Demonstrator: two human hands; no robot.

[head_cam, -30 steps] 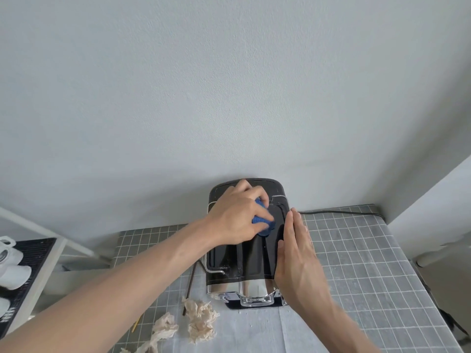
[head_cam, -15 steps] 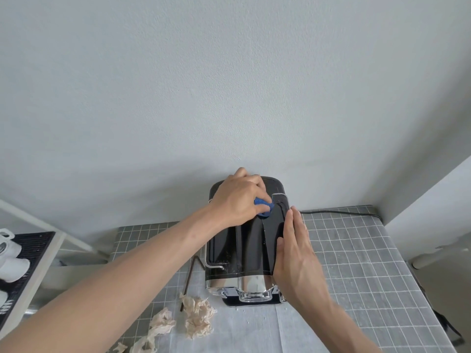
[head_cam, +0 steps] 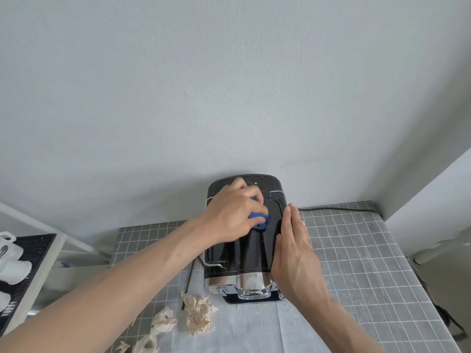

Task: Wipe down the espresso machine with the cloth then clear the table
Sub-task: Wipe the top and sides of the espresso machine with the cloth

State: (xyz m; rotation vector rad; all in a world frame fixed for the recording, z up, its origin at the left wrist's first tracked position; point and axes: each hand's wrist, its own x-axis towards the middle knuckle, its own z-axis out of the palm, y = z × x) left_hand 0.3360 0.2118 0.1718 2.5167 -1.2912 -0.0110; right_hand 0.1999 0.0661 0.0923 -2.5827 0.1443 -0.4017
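A black and chrome espresso machine (head_cam: pixel 254 253) stands against the wall on the grey grid-patterned table (head_cam: pixel 356 263). My left hand (head_cam: pixel 233 215) grips a small blue cloth (head_cam: pixel 260 221) and presses it on the machine's black top; most of the cloth is hidden under my fingers. My right hand (head_cam: pixel 295 253) lies flat with straight fingers against the machine's right side.
Crumpled beige paper wads (head_cam: pixel 198 317) and a thin dark stick (head_cam: pixel 187 281) lie on the table left of the machine. A black cable (head_cam: pixel 336 208) runs along the wall. A white shelf with white cups (head_cam: pixel 12 263) stands at far left.
My left hand with the cloth slid back toward the wall, then forward again over the machine's top. My right hand stayed against the side.
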